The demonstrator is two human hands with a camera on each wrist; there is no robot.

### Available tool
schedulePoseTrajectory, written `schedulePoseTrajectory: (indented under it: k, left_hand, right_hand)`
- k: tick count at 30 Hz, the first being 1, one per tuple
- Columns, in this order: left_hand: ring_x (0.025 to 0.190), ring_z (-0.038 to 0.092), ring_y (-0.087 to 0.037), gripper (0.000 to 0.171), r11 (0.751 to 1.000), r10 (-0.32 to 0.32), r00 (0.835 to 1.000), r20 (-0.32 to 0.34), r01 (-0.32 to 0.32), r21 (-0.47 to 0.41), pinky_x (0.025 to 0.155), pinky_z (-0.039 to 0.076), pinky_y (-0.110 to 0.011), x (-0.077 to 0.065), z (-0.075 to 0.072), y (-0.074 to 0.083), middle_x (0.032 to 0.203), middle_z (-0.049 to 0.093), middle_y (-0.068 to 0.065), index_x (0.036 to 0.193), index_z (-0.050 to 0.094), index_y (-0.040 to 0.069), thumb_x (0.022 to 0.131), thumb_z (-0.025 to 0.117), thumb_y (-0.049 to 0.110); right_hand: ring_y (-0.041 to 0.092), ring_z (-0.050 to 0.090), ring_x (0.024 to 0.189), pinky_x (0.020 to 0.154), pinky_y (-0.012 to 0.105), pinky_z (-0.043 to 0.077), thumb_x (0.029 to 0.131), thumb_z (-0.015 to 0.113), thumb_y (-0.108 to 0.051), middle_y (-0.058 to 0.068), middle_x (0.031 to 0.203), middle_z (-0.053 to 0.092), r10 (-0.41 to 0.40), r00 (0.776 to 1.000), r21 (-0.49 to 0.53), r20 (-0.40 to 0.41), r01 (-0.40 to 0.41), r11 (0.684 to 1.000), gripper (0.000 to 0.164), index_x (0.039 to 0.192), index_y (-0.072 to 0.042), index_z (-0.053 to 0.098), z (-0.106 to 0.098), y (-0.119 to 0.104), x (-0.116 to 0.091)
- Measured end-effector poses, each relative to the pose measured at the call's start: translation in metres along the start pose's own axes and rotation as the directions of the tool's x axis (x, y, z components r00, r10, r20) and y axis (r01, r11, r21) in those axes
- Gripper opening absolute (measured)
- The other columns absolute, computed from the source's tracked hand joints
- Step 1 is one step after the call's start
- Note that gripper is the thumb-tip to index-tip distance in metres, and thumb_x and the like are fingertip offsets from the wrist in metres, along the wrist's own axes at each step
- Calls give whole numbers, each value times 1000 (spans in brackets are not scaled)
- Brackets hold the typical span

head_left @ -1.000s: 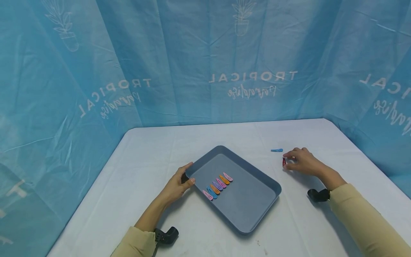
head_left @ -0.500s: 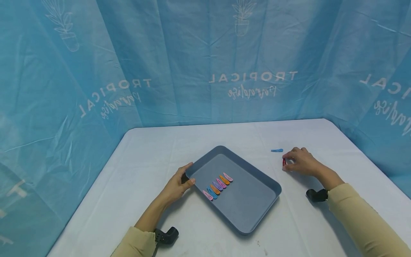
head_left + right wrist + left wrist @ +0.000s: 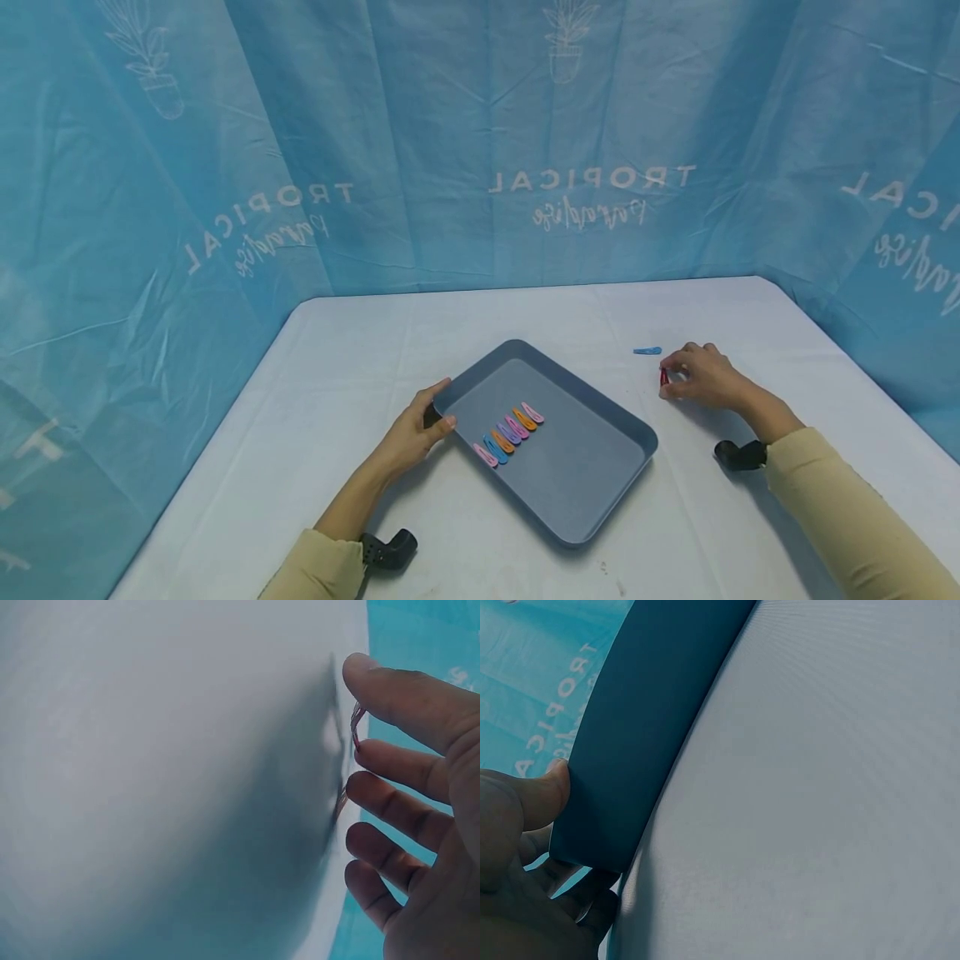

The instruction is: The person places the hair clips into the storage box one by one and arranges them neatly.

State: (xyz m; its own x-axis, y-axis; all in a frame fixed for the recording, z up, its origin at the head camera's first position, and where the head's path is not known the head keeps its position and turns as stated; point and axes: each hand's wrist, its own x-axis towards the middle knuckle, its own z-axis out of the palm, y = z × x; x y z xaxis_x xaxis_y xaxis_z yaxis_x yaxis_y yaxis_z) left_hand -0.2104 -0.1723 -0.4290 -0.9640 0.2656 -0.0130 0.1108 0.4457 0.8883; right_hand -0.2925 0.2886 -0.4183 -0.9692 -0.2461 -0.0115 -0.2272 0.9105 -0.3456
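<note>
My left hand (image 3: 408, 435) holds the left corner of a blue-grey tray (image 3: 581, 462). In the left wrist view its thumb presses the wall of the tray (image 3: 641, 727), with the other fingers at the underside. Inside the tray lies a slanting row of several snap hair clips (image 3: 513, 427) in pink, blue, orange and purple. To the right of the tray, my right hand (image 3: 703, 379) pinches a red hair clip (image 3: 663, 377) between thumb and finger, close to the tabletop. A blue hair clip (image 3: 647, 351) lies just beyond those fingertips. The right wrist view shows the pinched clip (image 3: 357, 726) edge-on.
A white cloth covers the table (image 3: 360, 350). Blue printed curtains (image 3: 450, 150) stand behind it and on both sides. Black wrist mounts (image 3: 390, 551) are worn on both forearms. Small stains mark the cloth near the front.
My right fingers have closed slightly on the red clip, and the right forearm has shifted a little to the left. The left hand and tray have stayed put.
</note>
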Motion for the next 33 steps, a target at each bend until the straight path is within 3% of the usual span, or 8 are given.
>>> schedulePoseTrajectory:
  k: [5, 12, 19, 33]
  left_hand:
    - [145, 10, -40, 65, 1000, 6, 1000, -1, -6, -1, 111, 22, -61, 0, 0, 0, 156, 19, -16, 151, 24, 19, 95, 57, 22]
    - [146, 11, -37, 64, 1000, -8, 1000, 4, 8, -13, 113, 19, -60, -1, -1, 1, 157, 18, -13, 151, 24, 23, 95, 57, 22]
    - [146, 9, -38, 65, 1000, -4, 1000, 5, 4, 0, 113, 17, -61, 1, -1, 0, 157, 18, -16, 151, 23, 22, 95, 57, 22]
    - [146, 9, -37, 65, 1000, -9, 1000, -2, 9, 10, 113, 16, -61, 1, 0, 0, 157, 19, -14, 150, 25, 24, 95, 57, 23]
  right_hand:
    - [31, 44, 100, 75, 40, 39, 78, 76, -31, 19, 114, 58, -51, 998, 17, -35, 52, 999, 51, 118, -2, 63, -5, -6, -1]
    - [32, 45, 104, 79, 46, 43, 79, 75, -29, 16, 113, 59, -136, 988, 26, -75, 139, 990, 49, 119, -4, 62, -16, -27, -2]
    - [30, 45, 104, 80, 44, 44, 79, 76, -28, 15, 113, 60, -231, 967, 45, -110, 237, 970, 51, 121, -3, 61, -25, -51, -3]
    - [23, 44, 104, 80, 39, 42, 77, 78, -27, 9, 111, 61, -338, 932, 85, -127, 350, 933, 51, 121, -6, 62, -31, -99, 1]
